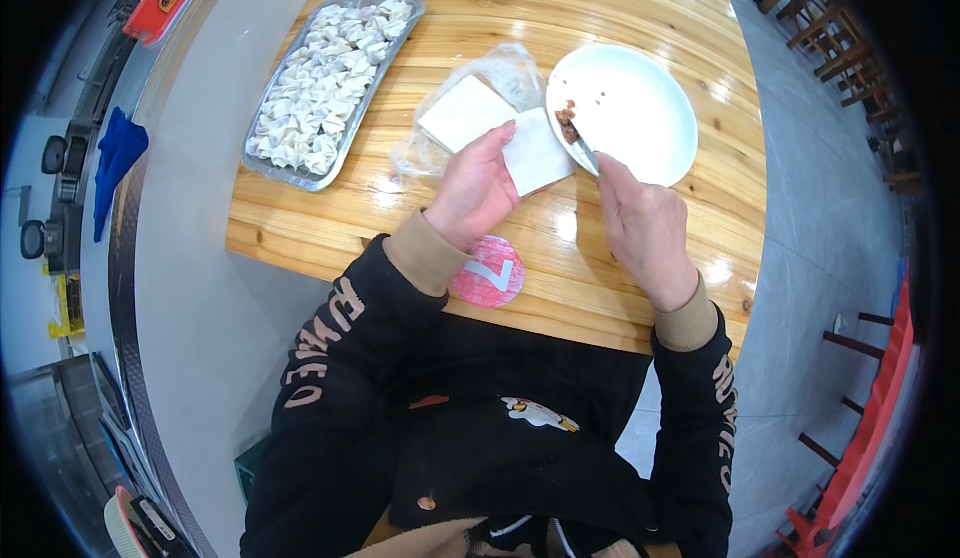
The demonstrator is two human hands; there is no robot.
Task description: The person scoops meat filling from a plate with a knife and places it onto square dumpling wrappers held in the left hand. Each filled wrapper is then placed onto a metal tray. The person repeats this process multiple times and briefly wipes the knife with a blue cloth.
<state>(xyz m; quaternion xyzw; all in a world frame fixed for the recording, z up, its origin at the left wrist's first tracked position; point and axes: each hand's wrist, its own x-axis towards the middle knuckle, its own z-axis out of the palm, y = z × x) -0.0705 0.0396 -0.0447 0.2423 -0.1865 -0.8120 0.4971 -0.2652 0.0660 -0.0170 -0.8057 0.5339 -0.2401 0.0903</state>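
My left hand point(478, 186) holds a square dough wrapper point(536, 154), its thumb on the wrapper's corner. My right hand point(645, 220) grips a thin metal utensil point(586, 154), whose tip touches the reddish-brown meat filling point(568, 124) at the near left side of a white plate point(637, 107). Behind my left hand lies a stack of square wrappers point(472, 113) on a clear plastic bag point(514, 70). To the left, a metal tray point(341, 171) holds rows of folded dumplings point(319, 85).
All this is on a glossy wooden table point(570, 273), with a round pink number sticker point(489, 273) near its front edge. A pale counter or wall point(195, 145) runs along the left, with a blue cloth point(118, 160) beyond. Wooden stools point(832, 40) stand at far right.
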